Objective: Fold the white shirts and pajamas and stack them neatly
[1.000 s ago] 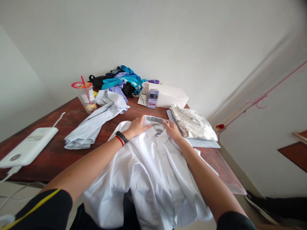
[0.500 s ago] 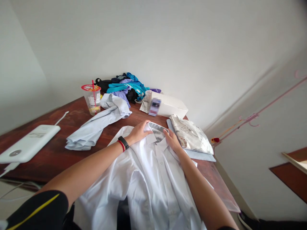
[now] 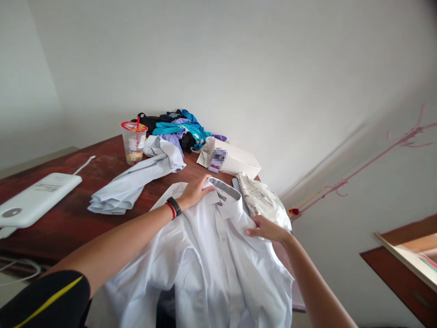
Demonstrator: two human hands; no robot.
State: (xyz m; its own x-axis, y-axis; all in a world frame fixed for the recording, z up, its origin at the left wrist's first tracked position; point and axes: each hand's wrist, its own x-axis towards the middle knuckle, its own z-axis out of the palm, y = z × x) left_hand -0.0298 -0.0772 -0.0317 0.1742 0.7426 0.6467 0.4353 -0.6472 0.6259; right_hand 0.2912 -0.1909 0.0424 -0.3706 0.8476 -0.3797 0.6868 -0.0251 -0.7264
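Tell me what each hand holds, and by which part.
Left hand presses the collar of the white button-up cotton shirt; right hand grips its shoulder edge. Whether either fully clasps cloth cannot be told.

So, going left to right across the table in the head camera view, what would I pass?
White power bank → crumpled pale blue shirt → left hand on the white shirt's collar → right hand → folded patterned garment.

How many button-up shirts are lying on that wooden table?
2. A white collared shirt lies spread at the near edge under the left hand and right hand; a crumpled pale blue shirt lies behind, left. The far clothes pile may hide more.
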